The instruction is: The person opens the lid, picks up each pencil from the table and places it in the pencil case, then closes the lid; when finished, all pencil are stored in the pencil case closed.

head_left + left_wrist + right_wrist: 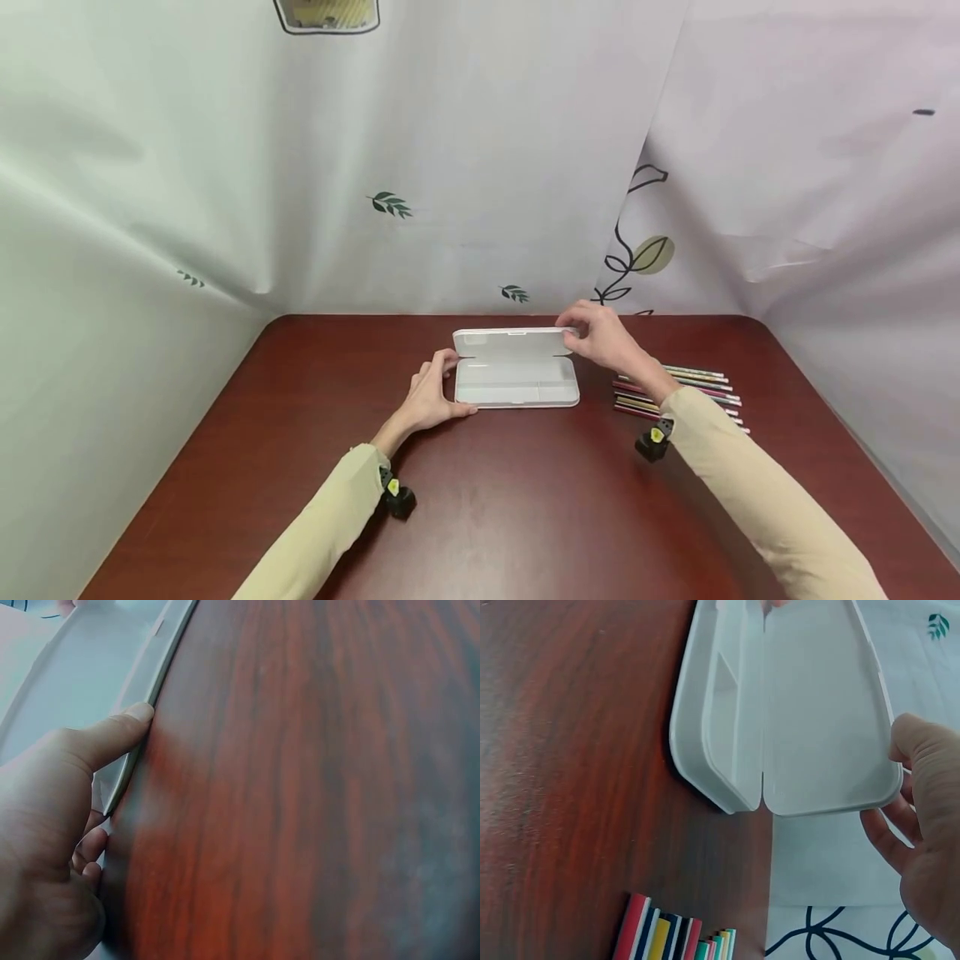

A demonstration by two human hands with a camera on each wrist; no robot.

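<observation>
A white plastic pencil case (pixel 491 372) lies on the table with its hinged lid (pixel 510 343) raised at the back. Its tray has divided compartments, and nothing lies inside them. My left hand (pixel 427 397) grips the left end of the case, the thumb (pixel 120 735) on the front edge and the other fingers round the far side. At the lid's right corner, my right hand (pixel 603 337) pinches the edge between thumb (pixel 915 739) and fingers. In the right wrist view the lid stands tilted back from the tray (pixel 694 724).
Several pencils (pixel 693 377) with coloured barrels lie side by side on the table, right of the case, partly under my right forearm. The dark red wooden table (pixel 517 492) meets a white patterned curtain (pixel 465 250) at its back edge.
</observation>
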